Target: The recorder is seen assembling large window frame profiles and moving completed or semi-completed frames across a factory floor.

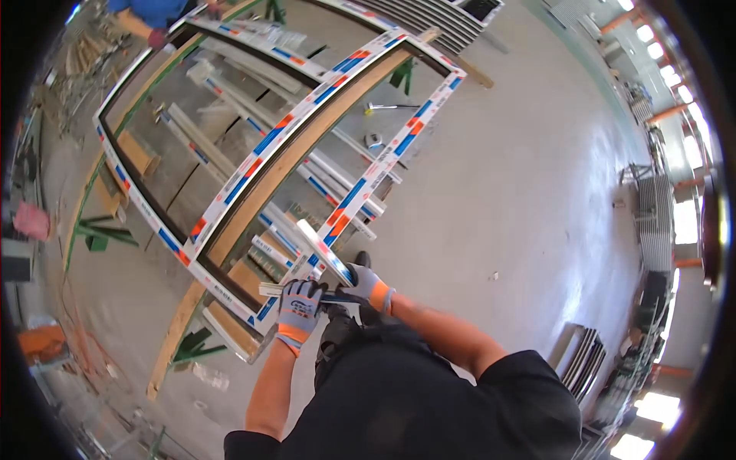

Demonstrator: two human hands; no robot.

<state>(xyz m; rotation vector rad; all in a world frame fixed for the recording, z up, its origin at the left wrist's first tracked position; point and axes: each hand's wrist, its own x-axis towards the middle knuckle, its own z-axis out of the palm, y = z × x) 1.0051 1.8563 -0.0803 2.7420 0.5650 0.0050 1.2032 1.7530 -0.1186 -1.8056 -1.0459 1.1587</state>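
A large white window frame [257, 157] with blue-and-orange protective tape lies in front of me. My left hand [300, 307], in a grey and orange glove, is at its near corner, fingers curled over a narrow pale strip [270, 290] that shows on both sides of the glove. My right hand [368, 290], gloved alike, is closed round the lower end of a short white profile [322, 249], which slants up and to the left beside the frame. The palms of both hands are hidden.
Wooden beams [178, 333] on green trestles [195, 345] carry the frame. White profiles [280, 234] lie beneath it, near a tape measure [373, 140] and a hammer-like tool [391, 107]. Another person [146, 19] in blue stands at the far left. Stacked panels [580, 360] lean at the right.
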